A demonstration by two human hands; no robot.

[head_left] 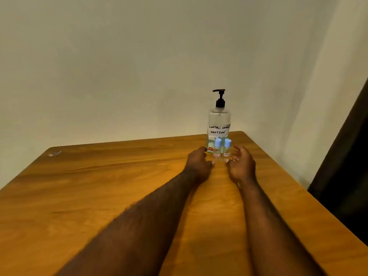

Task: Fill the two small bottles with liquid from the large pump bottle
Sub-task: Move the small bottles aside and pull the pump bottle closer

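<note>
Both hands, left (198,165) and right (242,166), lay loosely spread and empty, flanking two upright capped small bottles (217,148) (227,148) just beyond the fingertips, pump bottle (219,124) directly behind.

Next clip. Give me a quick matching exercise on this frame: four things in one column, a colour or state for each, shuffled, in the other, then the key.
Column one:
1 large pump bottle
2 small bottles
3 left hand
4 table

Column two:
A blue caps on
B brown wood
C black pump on top
D holding nothing

Pairs: 1-C, 2-A, 3-D, 4-B.
</note>
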